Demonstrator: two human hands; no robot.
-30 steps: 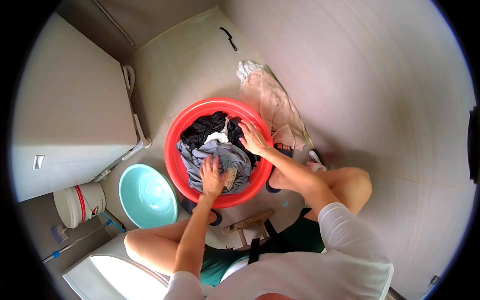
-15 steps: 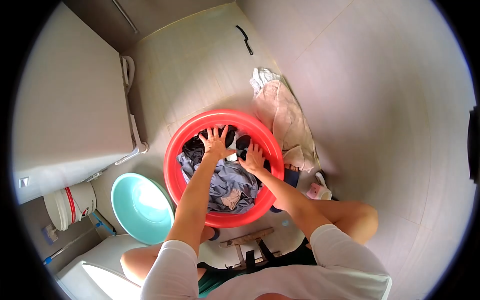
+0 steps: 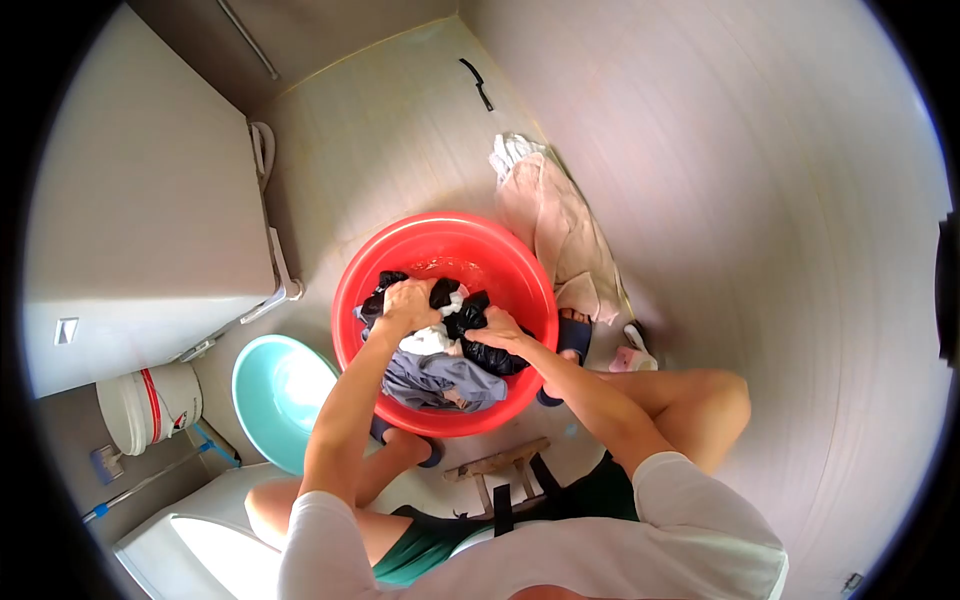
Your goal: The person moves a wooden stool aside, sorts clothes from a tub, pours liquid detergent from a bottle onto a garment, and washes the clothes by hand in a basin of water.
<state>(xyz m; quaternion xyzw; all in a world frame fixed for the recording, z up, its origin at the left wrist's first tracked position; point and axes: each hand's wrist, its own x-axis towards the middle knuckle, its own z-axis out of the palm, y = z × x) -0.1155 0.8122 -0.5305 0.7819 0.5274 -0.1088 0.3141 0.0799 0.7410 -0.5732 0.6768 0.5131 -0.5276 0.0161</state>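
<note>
A red basin (image 3: 352, 385) on the floor holds a heap of wet clothes. The grey garment (image 3: 445, 380) lies at the near side, with white cloth (image 3: 430, 341) and black clothing (image 3: 492, 358) above it. My left hand (image 3: 408, 303) is curled over dark cloth at the heap's left, its fingertips hidden. On the right, my right hand (image 3: 500, 332) grips the black clothing, fingers partly buried in it. Some water (image 3: 450, 266) shows at the basin's far side.
A turquoise basin (image 3: 262, 400) stands to the left, near a white bucket (image 3: 150, 408). Beige cloth (image 3: 555, 225) lies along the right wall. A pink-and-white brush (image 3: 634, 358) rests beyond my slippered foot. Below the red basin is a low wooden stool (image 3: 497, 460).
My hands have gone from spread on top of the clothes to curled into them. The heap is drawn together toward me, uncovering water at the far side of the basin.
</note>
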